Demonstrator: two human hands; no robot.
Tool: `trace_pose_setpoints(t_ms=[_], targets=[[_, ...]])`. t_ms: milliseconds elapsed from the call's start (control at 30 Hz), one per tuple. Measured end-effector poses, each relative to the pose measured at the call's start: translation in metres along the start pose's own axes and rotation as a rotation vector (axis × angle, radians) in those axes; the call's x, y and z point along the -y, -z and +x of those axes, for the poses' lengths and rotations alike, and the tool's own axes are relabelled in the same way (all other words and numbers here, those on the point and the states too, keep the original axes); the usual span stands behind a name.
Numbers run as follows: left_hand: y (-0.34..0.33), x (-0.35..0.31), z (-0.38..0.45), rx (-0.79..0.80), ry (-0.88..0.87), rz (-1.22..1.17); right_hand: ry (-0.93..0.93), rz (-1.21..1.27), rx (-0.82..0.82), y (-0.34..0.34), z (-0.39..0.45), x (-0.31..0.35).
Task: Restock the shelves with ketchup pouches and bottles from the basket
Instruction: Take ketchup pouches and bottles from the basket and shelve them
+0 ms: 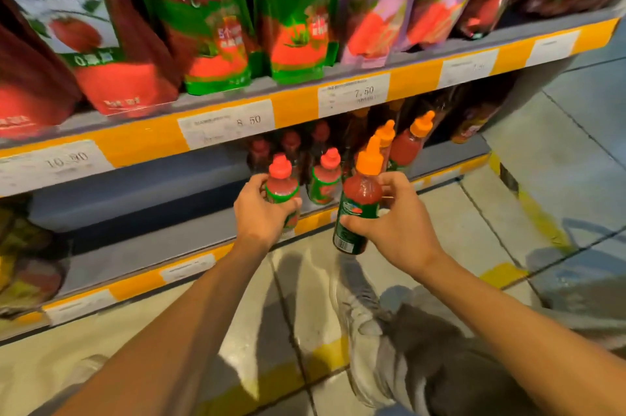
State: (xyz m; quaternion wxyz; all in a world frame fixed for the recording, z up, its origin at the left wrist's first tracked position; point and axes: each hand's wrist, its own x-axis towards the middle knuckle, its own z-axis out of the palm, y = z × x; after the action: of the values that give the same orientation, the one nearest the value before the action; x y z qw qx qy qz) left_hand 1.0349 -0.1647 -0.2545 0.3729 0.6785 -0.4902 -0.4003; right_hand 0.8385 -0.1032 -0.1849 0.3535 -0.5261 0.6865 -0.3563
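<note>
Two bottles are in hand at once, seen from the head camera. The left hand (262, 208) grips a red-capped bottle (282, 186) at the front lip of the lower shelf (142, 178), just left of another red-capped bottle standing there. The right hand (394, 215) grips an orange-capped bottle (360, 198), tilted and held in the air just in front of that shelf, near the row of orange caps (406, 137) farther right. Pouches (291, 12) crowd the upper shelf (338, 76). The basket shows only as a blur, near right on the floor.

I'd judge this the placing step for bottles. Next, each wants setting upright in its matching row, without knocking its neighbours, before either grip loosens.
</note>
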Motion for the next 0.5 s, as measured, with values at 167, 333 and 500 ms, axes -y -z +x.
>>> trace_pose_setpoints(t_ms=[167,333,500], targets=[[-0.025,0.009,0.019,-0.006,0.006,0.041,-0.001,0.013,-0.025,0.002,0.009,-0.002],[-0.039,0.013,0.028,-0.054,-0.006,0.084,-0.001,0.044,-0.035,0.004,0.012,0.004],[-0.047,0.014,0.031,-0.013,0.027,0.025,-0.005,0.089,-0.022,0.004,0.011,0.005]])
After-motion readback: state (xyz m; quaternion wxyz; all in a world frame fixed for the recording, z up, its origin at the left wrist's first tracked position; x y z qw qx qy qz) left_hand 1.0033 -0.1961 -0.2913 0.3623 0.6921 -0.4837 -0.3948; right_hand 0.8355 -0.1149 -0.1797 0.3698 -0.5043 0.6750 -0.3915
